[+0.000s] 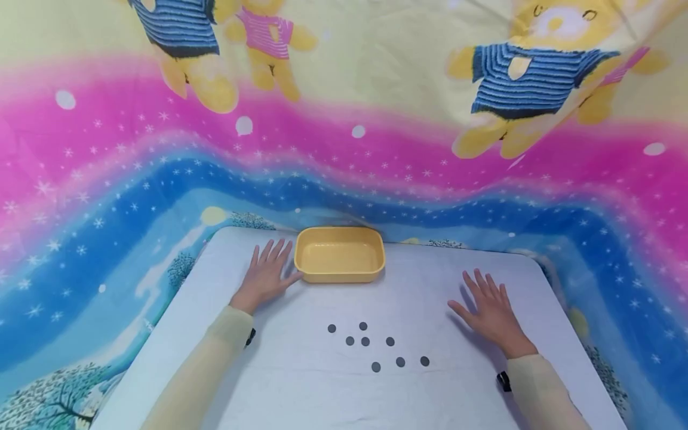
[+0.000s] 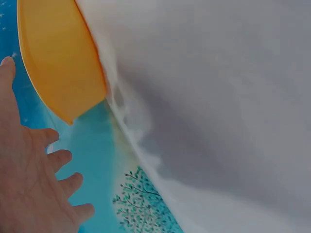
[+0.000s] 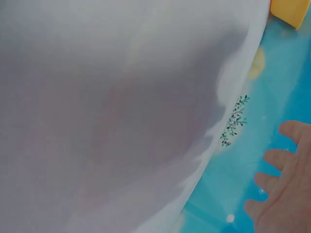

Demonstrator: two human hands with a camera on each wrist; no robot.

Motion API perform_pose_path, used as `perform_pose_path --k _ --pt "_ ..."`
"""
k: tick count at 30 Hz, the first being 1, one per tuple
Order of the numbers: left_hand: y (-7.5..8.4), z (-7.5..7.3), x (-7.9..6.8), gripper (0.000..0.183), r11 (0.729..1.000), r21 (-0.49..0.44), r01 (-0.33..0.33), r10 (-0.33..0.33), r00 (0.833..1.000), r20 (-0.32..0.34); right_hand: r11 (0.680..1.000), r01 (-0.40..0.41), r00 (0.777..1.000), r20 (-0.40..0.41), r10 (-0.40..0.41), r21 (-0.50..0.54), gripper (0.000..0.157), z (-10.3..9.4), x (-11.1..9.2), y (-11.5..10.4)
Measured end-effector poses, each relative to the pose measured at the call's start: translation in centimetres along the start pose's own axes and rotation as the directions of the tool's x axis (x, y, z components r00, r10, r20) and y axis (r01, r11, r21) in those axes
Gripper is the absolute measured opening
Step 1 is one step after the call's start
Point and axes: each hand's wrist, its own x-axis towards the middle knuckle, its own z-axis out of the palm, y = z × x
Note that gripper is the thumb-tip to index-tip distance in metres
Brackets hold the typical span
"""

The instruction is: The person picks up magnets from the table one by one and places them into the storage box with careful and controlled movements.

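A yellow rectangular basin [image 1: 340, 278] stands at the far edge of the white-covered table. Just left of it is my left hand [image 1: 265, 278], fingers spread, with the thumb tip right at the basin's lower left corner. In the left wrist view, the left hand [image 2: 34, 179] shows its palm side below the yellow basin [image 2: 63, 58]. My right hand [image 1: 490, 312] is spread out at the right of the table, holding nothing. Several small dark grey discs [image 1: 365, 341] lie scattered between the hands, nearer the front than the basin.
White cloth covers the table [image 1: 301, 388], whose corners are rounded. Behind it and along both sides hangs a colourful curtain [image 1: 322, 161] printed with bears and snowflakes. A black strap piece [image 1: 503, 381] shows at the right wrist, another [image 1: 250, 337] at the left.
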Motion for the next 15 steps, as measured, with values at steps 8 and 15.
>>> perform_pose_path --k 8,15 --pt "1.5 0.2 1.8 0.101 0.999 -0.009 -0.046 0.046 0.999 0.002 1.0 0.02 1.0 0.007 -0.02 0.002 0.098 0.4 -0.3 -0.5" --pt "2.3 0.4 2.8 0.104 0.998 -0.012 -0.066 0.066 0.998 0.019 1.0 0.027 1.0 0.009 -0.027 0.012 0.099 0.5 -0.8 -0.8"
